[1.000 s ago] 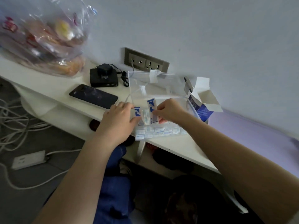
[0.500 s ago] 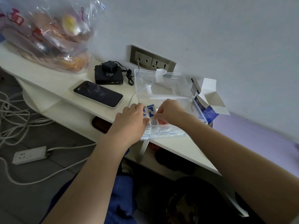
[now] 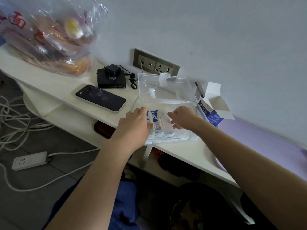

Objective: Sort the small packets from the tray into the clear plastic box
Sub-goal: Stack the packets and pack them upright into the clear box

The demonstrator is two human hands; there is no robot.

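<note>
So the blue-and-white packets stand on end inside the clear plastic box, at its left-front part, right between the two hands. Their printed faces point roughly toward me and their long side runs up and down. A row of small packets is already packed along the near wall of the box, which itself lies long-ways left to right across the white desk with its lid propped open against the wall. The left hand is the one on the job: fingers curled over the left edge of the standing packets and thumb at their front, so I read it as holding them in place. The right hand hangs just beside them on the other side, fingers loosely curled, half spread, gripping nothing I can see. I can't spot a separate tray anywhere. An opened blue carton sits just right of the box.
</note>
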